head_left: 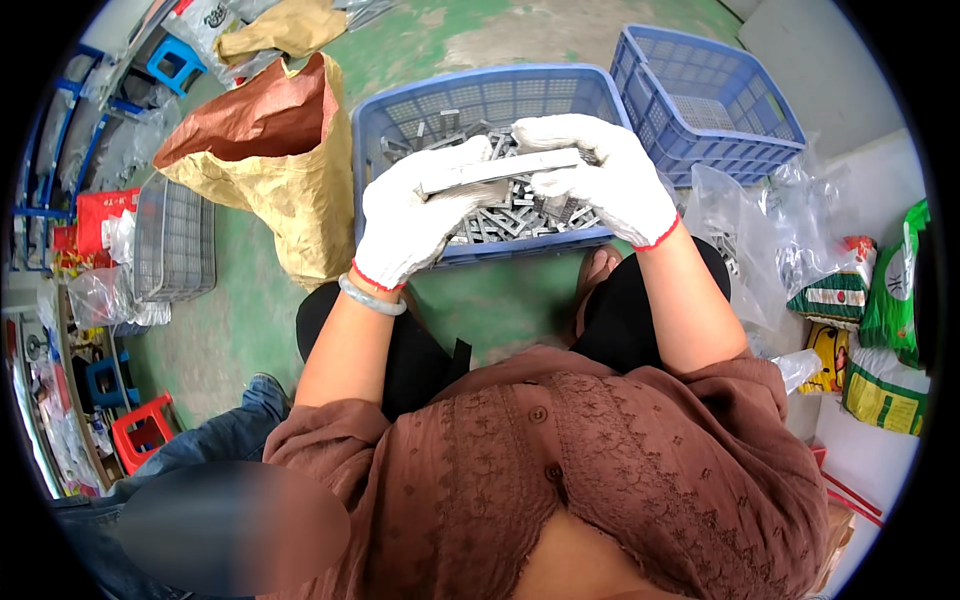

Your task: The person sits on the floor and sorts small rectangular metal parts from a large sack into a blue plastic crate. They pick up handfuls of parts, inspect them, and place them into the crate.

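Both my hands wear white knitted gloves with red cuffs. Between them, level over a blue plastic crate [480, 252], is a long, flat silver-grey metal bar [505, 171]. My left hand [415, 210] is closed on the bar's left end, with a pale bangle [372, 298] round that wrist. The bar's right end is gripped by my right hand [605, 175], fingers over the top and thumb side below. Beneath my hands, the crate holds many small grey metal pieces [515, 215], loosely heaped; my gloves hide some of them.
An open yellow woven sack [310, 205] with a reddish inside stands left of the crate. A second blue crate [710, 145] is at the far right, near clear plastic bags [790, 230]. Grey crate [172, 240] and red stool [143, 430] stand left. A person's jeans leg [215, 430] is close at lower left.
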### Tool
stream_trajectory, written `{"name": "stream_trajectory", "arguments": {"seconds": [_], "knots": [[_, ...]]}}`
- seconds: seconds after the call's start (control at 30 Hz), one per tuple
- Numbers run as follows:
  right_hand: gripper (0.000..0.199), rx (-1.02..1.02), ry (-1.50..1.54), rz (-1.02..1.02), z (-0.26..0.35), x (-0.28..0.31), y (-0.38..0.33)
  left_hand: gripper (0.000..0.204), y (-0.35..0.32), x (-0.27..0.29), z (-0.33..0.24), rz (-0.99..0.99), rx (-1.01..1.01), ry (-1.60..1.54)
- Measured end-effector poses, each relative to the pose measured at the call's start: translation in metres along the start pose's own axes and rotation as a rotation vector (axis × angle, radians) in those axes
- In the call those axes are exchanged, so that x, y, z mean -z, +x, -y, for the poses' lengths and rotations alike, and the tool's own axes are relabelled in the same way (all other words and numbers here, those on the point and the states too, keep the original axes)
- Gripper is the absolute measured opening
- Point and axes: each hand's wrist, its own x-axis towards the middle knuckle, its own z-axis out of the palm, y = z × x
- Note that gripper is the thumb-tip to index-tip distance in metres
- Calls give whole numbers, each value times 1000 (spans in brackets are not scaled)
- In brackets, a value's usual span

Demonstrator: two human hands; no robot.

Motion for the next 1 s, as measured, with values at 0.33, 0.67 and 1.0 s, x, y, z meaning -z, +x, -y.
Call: {"name": "stream_trajectory", "arguments": {"seconds": [0.33,0.67,1.0], "knots": [[34,-79,78,-50,7,-4,-3,39,3,-5,-14,9,157,6],[32,-123,11,-52,14,-5,-5,28,4,-7,-17,13,194,-90],[35,-105,64,-218,8,-10,0,29,5,-5,-26,-119,320,-245]]}}
